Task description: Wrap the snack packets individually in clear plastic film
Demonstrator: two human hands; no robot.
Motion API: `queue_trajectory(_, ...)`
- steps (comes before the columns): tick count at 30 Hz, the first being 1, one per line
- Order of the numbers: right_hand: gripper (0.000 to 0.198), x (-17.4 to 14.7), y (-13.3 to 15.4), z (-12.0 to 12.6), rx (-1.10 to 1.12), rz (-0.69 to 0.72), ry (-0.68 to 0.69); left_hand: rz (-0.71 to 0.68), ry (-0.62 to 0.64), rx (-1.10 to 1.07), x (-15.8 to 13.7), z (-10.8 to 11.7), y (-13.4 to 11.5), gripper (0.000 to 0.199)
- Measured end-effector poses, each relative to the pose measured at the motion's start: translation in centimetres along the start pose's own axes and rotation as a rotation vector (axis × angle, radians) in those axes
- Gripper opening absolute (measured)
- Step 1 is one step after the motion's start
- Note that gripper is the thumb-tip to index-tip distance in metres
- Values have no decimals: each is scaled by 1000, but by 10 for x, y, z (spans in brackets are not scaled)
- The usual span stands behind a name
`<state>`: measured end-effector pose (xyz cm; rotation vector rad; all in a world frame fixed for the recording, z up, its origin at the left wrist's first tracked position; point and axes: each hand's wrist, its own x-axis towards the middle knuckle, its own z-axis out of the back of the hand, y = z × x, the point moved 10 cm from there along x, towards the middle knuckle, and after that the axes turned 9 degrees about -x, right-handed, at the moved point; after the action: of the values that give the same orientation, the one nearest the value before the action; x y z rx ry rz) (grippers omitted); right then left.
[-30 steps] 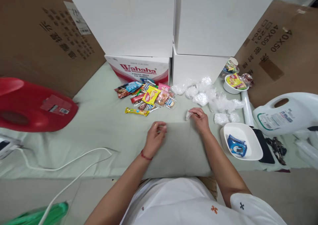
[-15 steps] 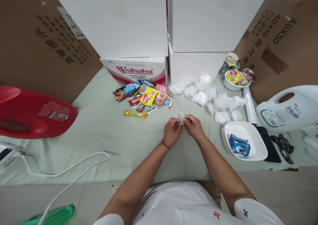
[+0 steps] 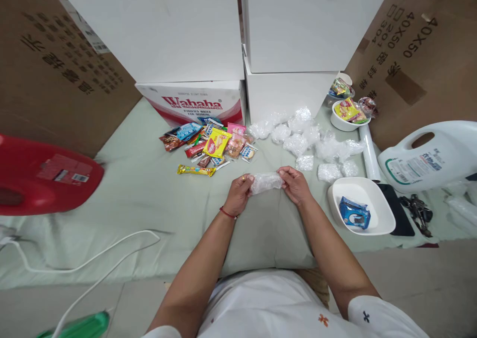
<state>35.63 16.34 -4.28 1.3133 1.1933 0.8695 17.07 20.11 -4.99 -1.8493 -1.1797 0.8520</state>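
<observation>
Stretched between my two hands is a strip of clear bubble wrap [image 3: 266,183], held level just above the green cloth. My left hand [image 3: 238,195] pinches its left end, and my right hand [image 3: 296,185] grips the right end, with the fingers closed. Behind and to the right lie several crumpled pieces of bubble wrap [image 3: 296,143], with a flatter folded piece [image 3: 304,162] nearest my right hand. A heap of wrapped snacks [image 3: 216,143] sits beyond my left hand, a yellow snack stick [image 3: 196,170] at its near edge.
At right stand a white tub [image 3: 361,184] with blue packets [image 3: 354,212], a white detergent bottle [image 3: 428,156], keys [image 3: 417,211] and a small snack bowl [image 3: 350,124]. White boxes [image 3: 194,102] line the back. A red jug [image 3: 48,174] and white cable [image 3: 93,263] occupy the left.
My hands have moved apart, and the bubble wrap bunched between them is now spread out into a strip. The whole view has shifted slightly.
</observation>
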Motion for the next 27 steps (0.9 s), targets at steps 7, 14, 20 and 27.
queue_trajectory(7, 54, 0, 10, -1, -80, 88, 72, 22, -8, -249, 2, -4, -5, 38)
queue_trajectory(14, 23, -10, 35, 20, -411, 321, -209, -124, -72, -24, 5, 8, -11, 35)
queue_trajectory(20, 22, -37, 58, -41, -806, 716, 81, -286, -7, 258, -7, -9, -28, 42)
queue_trajectory(27, 22, -33, 46, -36, -830, 594, 113, -148, -349, -307, 7, 39, -16, 42)
